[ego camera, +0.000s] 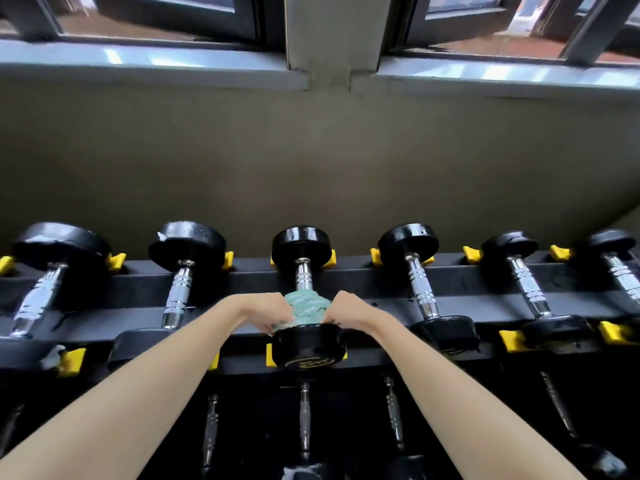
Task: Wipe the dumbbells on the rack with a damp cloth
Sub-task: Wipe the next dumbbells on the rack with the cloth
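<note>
Both hands — left hand (268, 311), right hand (341, 311) — grasp green cloth (306, 306) wrapped round middle dumbbell (304, 296) handle; cloth could slide off the slick chrome — wipe missed.

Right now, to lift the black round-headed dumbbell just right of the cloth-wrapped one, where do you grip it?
Probably the knurled chrome handle of that black round-headed dumbbell, from above and the front: it lies exposed between the rack's rails, while its heads sit in yellow cradles.

daylight from windows (485, 15) up top, glare on sill (138, 60). wall (311, 150) dim, lower rack (346, 427) in shadow. wide-angle bending, edges soft.
</note>
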`<move>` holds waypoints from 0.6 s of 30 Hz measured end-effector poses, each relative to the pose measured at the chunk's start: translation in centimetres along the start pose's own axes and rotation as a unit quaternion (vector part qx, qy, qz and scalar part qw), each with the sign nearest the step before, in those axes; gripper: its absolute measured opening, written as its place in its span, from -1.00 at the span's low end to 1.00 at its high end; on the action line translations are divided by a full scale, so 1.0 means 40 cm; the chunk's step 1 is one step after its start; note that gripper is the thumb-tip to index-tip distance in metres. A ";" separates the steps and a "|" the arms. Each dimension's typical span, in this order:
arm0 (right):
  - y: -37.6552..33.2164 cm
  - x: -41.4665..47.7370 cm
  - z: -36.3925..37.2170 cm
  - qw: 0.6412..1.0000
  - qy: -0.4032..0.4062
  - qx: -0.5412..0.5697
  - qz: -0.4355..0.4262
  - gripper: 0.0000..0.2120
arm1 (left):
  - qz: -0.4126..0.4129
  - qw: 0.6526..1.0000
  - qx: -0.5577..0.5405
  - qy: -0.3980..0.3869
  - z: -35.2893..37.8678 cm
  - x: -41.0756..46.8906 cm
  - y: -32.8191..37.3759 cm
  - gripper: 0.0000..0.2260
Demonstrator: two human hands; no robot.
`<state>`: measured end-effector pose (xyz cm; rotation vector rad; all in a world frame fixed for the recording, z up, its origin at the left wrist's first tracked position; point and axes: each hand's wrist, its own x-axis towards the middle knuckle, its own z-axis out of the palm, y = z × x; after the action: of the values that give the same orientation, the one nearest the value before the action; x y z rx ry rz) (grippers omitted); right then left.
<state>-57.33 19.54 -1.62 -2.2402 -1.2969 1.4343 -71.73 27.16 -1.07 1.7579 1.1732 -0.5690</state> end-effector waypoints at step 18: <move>-0.202 -0.065 -0.009 0.950 -0.028 0.232 -0.204 -0.86 | 0.015 0.901 -0.337 0.272 -0.136 -0.278 -0.091 -0.71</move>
<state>-62.06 22.57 4.76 -1.5370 -1.1903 1.4583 -80.44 27.18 8.45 1.3352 1.4844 0.3677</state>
